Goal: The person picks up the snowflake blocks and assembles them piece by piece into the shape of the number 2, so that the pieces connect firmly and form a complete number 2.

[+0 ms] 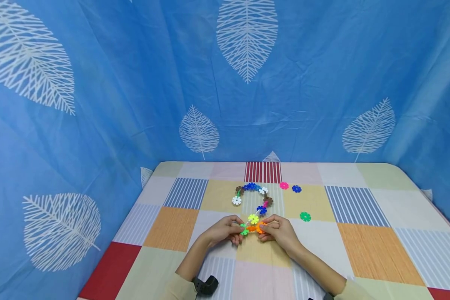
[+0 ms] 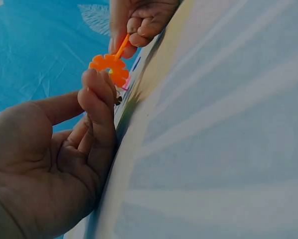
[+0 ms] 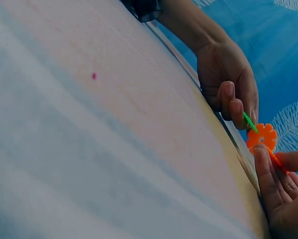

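My left hand [image 1: 225,230] pinches a light green notched disc [image 1: 244,229] at the near end of a chain of interlocked plastic discs. With thumb and fingers, my right hand [image 1: 279,233] pinches an orange disc [image 1: 261,227]. Between the two hands sits another orange disc [image 3: 262,138], linked to the green one in the right wrist view. Just beyond is a yellow disc [image 1: 253,218], and the chain curves away through a blue disc [image 1: 261,210] and a brown disc [image 1: 268,201] to a white disc [image 1: 236,201] at its far end. Fingers partly hide the held discs.
Loose on the patchwork cloth [image 1: 315,246] lie a pink disc [image 1: 283,186], a blue disc [image 1: 296,188] and a green disc [image 1: 305,216], right of the chain. A blue leaf-patterned curtain [image 1: 303,83] stands behind the table and along its sides.
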### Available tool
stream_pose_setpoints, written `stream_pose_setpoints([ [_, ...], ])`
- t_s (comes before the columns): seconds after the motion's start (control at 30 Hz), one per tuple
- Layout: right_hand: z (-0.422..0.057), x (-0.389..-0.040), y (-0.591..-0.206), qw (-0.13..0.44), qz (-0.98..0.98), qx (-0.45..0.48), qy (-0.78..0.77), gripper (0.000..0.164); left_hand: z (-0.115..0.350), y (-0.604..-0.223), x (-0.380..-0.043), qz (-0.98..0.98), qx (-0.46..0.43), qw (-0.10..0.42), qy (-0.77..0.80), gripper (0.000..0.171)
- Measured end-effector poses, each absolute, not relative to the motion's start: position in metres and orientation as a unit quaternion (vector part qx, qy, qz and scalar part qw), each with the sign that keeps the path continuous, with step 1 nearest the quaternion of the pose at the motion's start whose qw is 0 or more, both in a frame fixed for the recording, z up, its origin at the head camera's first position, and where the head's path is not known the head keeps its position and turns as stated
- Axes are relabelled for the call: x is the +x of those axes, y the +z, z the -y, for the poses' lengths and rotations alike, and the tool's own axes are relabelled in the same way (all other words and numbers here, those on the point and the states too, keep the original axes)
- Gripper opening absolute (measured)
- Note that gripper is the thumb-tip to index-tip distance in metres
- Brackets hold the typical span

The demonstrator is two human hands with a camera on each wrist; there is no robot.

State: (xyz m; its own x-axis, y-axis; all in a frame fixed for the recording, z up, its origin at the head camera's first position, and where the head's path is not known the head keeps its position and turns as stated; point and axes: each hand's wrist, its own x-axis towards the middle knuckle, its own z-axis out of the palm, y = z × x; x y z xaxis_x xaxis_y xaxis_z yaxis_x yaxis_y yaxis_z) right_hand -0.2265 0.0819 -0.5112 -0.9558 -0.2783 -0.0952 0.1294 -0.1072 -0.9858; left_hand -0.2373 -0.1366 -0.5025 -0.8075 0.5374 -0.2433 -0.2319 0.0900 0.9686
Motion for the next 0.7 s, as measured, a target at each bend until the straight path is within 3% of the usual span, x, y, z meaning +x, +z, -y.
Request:
stream_pose_setpoints([
  [0.27,-0.073,-0.224,-0.51,0.13,-0.648,-0.034,-0.749,0.02,0.133,-0.504,-0.237,-0.688,0.11,0.27,0.664,0.009],
  [0.7,-0.057,-0.217,-0.509,0.061,-0.675,0.027,-0.735,0.012,0.134,-0.507,-0.24,-0.691,0.115,0.264,0.663,0.01],
])
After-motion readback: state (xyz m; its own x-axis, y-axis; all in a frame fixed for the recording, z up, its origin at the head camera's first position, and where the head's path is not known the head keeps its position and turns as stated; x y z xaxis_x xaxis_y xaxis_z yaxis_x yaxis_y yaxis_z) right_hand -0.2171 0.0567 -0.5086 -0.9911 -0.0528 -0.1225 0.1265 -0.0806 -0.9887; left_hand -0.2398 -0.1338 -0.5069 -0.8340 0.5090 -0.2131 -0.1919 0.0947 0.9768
